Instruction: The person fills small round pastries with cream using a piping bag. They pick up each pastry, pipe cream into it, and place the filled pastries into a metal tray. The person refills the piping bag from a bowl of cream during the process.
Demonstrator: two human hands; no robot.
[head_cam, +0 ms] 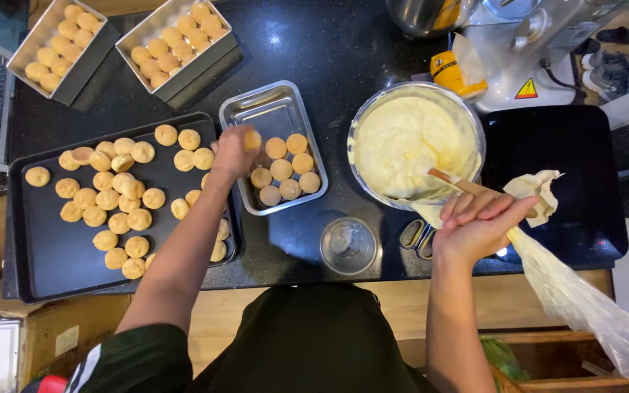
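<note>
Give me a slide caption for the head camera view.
Left hand sets a puff over the steel tray; right hand grips a piping bag.

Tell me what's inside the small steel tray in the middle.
The steel tray holds about eight round puffs at its near end. The left hand holds another puff over it, hiding the corner beneath.

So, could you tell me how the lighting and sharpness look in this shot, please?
Head view: bright overhead light, with glare patches on the black counter and the steel tray; the cream is nearly washed out; the left hand is slightly motion-blurred, the right hand sharp; edges bow a little from the wide lens.
</note>
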